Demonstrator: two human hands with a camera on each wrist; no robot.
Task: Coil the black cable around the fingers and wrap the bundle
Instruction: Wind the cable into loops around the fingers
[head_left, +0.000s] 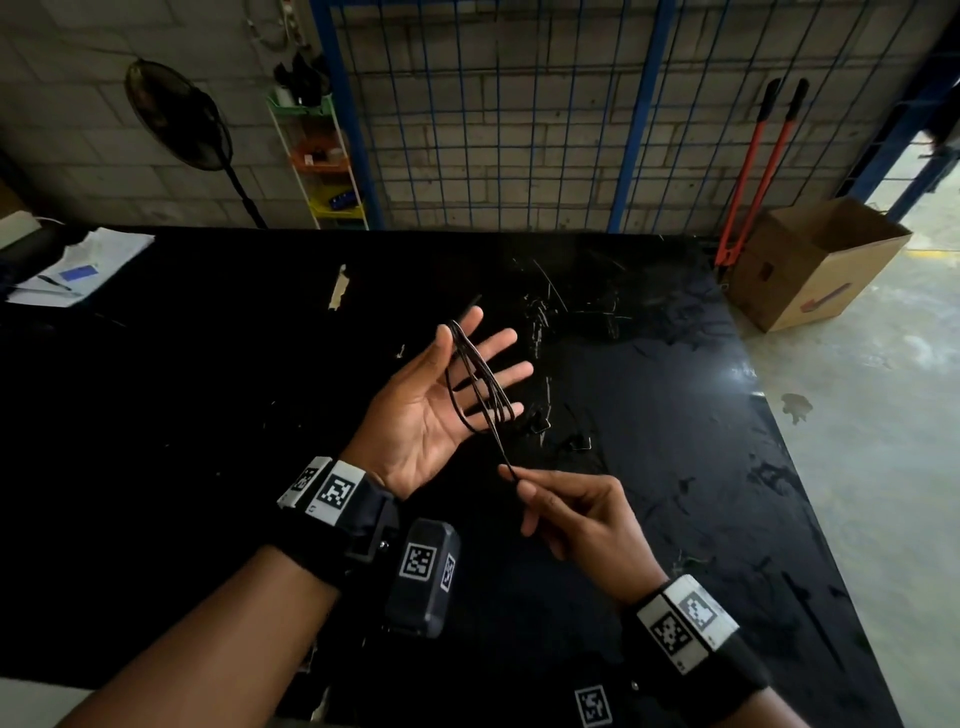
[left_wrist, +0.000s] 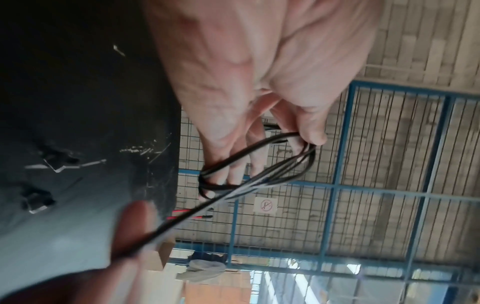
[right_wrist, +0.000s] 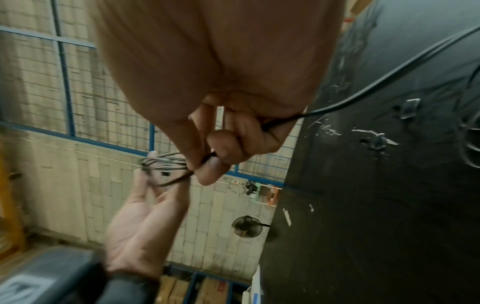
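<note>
Black cable (head_left: 480, 379): several loops on our spread left hand (head_left: 431, 410); our right hand (head_left: 582, 514) pinches tail. Coiling underway; wrapping bundle remains.

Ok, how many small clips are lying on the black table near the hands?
2. The first clip lies just past the left hand; the second clip lies right of it. Others may be lost against the dark table.

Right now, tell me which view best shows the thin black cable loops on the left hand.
Head view: thin black cable loops span the open left hand, sharp. Left wrist shows them closer, partly blurred; right wrist shows them small and blurred.
</note>
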